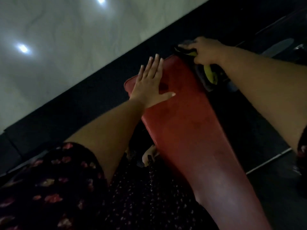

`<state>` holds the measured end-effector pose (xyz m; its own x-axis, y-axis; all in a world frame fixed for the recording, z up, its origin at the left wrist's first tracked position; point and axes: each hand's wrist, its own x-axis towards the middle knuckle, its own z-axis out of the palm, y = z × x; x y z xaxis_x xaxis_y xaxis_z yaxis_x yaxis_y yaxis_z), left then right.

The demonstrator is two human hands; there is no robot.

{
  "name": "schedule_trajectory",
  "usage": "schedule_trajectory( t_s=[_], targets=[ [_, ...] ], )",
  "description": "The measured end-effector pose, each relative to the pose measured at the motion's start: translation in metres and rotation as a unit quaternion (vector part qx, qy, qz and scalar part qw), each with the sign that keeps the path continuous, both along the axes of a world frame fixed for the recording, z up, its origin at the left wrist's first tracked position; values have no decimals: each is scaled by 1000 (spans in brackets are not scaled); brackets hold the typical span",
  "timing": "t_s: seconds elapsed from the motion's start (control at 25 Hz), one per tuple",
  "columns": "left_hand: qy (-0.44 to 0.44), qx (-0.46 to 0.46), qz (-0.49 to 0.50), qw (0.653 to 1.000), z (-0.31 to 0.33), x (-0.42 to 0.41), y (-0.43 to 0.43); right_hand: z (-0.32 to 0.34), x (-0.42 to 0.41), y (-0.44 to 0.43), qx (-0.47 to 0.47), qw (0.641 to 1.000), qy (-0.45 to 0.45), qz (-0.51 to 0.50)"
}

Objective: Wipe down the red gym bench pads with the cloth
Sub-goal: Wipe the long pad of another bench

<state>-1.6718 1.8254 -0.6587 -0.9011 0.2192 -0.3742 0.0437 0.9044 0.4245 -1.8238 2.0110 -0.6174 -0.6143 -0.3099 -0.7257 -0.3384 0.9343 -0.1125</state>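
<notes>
Right hand (206, 50) curled tight round cloth (210, 75), grey and yellow, at far right corner of red pad (191, 130). Left hand (149, 85) flat on pad, fingers straight, holding nothing. Step looks like wiping far end. Next: drag cloth toward body, pressing down. Pad long, narrow; edges close on both sides. Lots of bare pad near body. Dark floor (99, 97) around.

Pretty clearly a gym. There's a long red padded bench (191, 130) running down the middle, sitting on black rubbery matting (83, 103) like you get under weights gear. Off to the far left the matting stops at a shiny pale tiled floor (66, 39) with lights reflecting in it (22, 48). Far right there's some dim metal equipment (279, 45), too dark to identify.
</notes>
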Motion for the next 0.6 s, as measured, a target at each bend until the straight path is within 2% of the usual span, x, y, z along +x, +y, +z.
schedule_trajectory(
  t_s=[0.12,0.2,0.28,0.44,0.6],
  targets=[
    [-70,-51,-52,995,-6,-26,30,-3,19,42,-72,979,-105,-159],
    [-84,-84,-57,991,-12,-27,39,-1,39,65,-49,970,-123,-203],
    [-87,-88,-48,991,-13,-27,38,-4,54,72,-40,972,-105,-206],
    [-89,-96,-45,990,-10,-29,40,-14,81,62,-108,976,-9,-187],
    [-73,-74,-4,995,-3,-30,42,-13,93,69,-69,976,8,-207]
  ],
)
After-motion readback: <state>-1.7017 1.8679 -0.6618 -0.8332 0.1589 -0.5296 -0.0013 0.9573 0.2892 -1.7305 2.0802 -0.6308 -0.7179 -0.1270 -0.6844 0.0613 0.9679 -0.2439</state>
